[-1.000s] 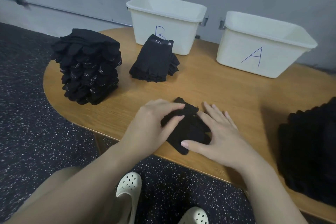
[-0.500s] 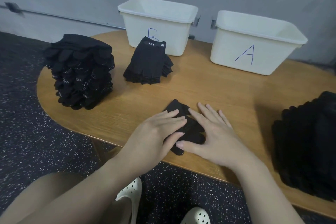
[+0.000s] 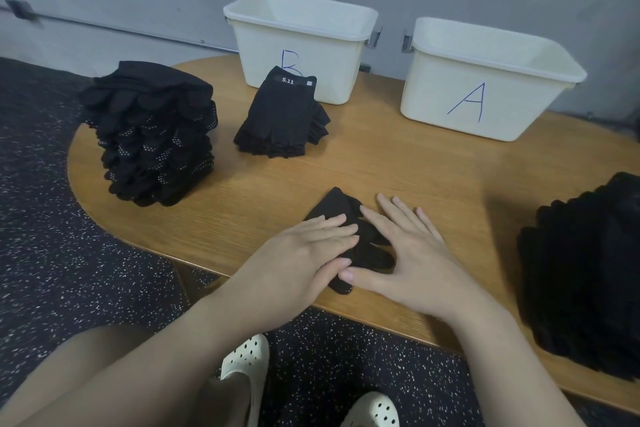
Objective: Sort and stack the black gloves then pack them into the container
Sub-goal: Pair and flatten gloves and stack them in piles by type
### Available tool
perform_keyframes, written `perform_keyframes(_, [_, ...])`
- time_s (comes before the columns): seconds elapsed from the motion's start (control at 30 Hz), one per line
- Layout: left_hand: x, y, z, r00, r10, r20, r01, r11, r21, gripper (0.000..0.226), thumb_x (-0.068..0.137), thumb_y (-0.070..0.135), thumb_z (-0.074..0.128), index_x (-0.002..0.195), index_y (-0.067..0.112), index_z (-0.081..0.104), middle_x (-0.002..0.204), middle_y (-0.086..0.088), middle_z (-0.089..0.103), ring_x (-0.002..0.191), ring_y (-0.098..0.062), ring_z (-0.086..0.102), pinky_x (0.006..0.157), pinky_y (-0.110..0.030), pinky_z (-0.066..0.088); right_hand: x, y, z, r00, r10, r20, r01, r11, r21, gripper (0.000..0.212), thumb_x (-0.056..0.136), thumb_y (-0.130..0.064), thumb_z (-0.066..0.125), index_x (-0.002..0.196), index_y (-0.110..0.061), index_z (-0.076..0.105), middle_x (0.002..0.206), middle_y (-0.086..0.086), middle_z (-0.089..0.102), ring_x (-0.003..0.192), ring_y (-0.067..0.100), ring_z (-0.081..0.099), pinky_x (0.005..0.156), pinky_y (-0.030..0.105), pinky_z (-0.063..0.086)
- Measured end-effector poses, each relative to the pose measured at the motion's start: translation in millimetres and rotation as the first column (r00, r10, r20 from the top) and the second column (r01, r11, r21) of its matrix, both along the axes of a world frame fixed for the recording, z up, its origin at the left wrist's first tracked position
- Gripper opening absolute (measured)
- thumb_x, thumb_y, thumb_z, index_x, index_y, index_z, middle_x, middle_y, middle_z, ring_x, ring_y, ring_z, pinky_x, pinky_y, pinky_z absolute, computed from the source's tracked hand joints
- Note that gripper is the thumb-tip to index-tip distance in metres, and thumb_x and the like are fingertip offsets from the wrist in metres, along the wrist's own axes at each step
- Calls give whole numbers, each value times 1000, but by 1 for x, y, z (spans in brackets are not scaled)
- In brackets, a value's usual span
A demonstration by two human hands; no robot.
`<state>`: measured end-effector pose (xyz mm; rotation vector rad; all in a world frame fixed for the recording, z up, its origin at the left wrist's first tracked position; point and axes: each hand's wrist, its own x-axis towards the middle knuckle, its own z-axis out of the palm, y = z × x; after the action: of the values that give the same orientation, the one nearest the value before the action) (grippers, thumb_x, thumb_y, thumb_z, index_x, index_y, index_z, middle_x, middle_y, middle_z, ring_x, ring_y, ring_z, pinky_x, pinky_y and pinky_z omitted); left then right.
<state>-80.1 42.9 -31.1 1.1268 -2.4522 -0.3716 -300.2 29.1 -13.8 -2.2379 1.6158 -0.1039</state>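
Right now I have both hands, left hand and right hand, flat on the black glove at the table edge, smoothing it; next I'd lift it onto the fingerless-glove stack by bin B.

Left hand and right hand press flat on a black glove on the table.

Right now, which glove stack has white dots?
The tall stack at the table's left end: white grip dots show along its edges. The short stack before bin B and the pile on the right look plain black.
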Motion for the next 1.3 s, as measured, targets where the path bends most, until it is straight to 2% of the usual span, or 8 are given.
perform_keyframes(0.23, [6,-8,13,999,46,-25,-44,997,58,46,111,41,31,148,26,54,157,14,43,150,7,23,126,-21,11,-6,1,2,996,-4,84,1,1000,31,120,56,-108,32,160,-51,10,168,-27,-7,150,-10,-17,128,33,-10])
perform_keyframes(0.43, [2,-23,5,966,70,250,-79,997,26,60,111,49,23,165,26,8,172,9,-2,156,-4,-13,129,-31,-5,-1,3,0,999,-25,28,26,999,-30,108,70,-103,7,161,-47,15,169,-24,-5,152,-7,-16,128,34,-9])
perform_keyframes(0.7, [-5,-35,6,956,36,291,-52,998,45,73,107,57,25,165,20,1,172,8,-8,156,-5,-16,129,-38,-3,0,-1,-8,997,-71,6,71,994,-78,82,89,-75,-5,162,-44,13,169,-25,-2,152,-9,-14,127,29,-10])
perform_keyframes(0.87, [3,-33,8,935,182,306,-227,967,116,93,96,78,19,164,20,-6,171,8,-11,155,-4,-16,129,-40,-5,4,-2,-8,989,-116,87,126,986,-112,72,93,-64,18,158,-38,34,167,-21,18,154,-5,3,128,28,-3])
perform_keyframes(0.97, [13,-33,12,928,289,236,-340,915,218,84,97,73,8,165,24,5,172,11,-4,155,-2,-14,129,-37,-7,9,-4,-6,971,-179,159,203,967,-154,62,89,-56,38,143,-33,56,159,-16,40,151,5,26,128,37,14])
perform_keyframes(1.07, [19,-33,12,912,370,175,-398,902,170,71,103,63,24,162,24,24,170,8,20,157,-8,7,129,-35,4,14,-9,-2,943,-224,245,277,938,-207,51,88,-57,47,126,-28,68,132,-17,58,131,10,51,115,42,37])
perform_keyframes(1.2, [16,-28,21,850,494,184,-502,865,1,63,89,72,38,116,19,58,115,4,51,112,-19,44,103,-35,39,27,-20,2,876,-312,369,394,902,-174,42,97,-52,56,125,-23,67,116,-17,57,110,2,50,87,10,34])
perform_keyframes(1.3, [15,-24,29,820,490,295,-534,841,86,66,82,81,33,101,22,54,106,7,50,107,-17,42,101,-34,37,40,-27,5,902,-250,352,317,937,-146,42,98,-42,60,137,-25,58,126,-18,50,116,-1,43,93,16,33])
